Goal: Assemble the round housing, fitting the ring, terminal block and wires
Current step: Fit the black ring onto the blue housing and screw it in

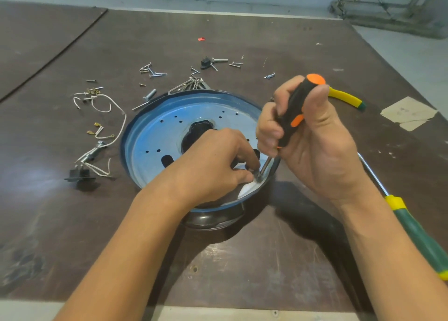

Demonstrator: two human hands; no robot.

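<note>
1. Forearms reach across the desk to the round housing.
2. Wires lie loose at its left, unfitted.
3. Left hand pinches a screw at the rim.
4. Right hand grips the screwdriver; likely early going.

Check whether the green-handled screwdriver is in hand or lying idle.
Lying idle. The green-handled screwdriver lies flat on the table, untouched; the right hand grips the orange-and-black screwdriver instead.
</note>
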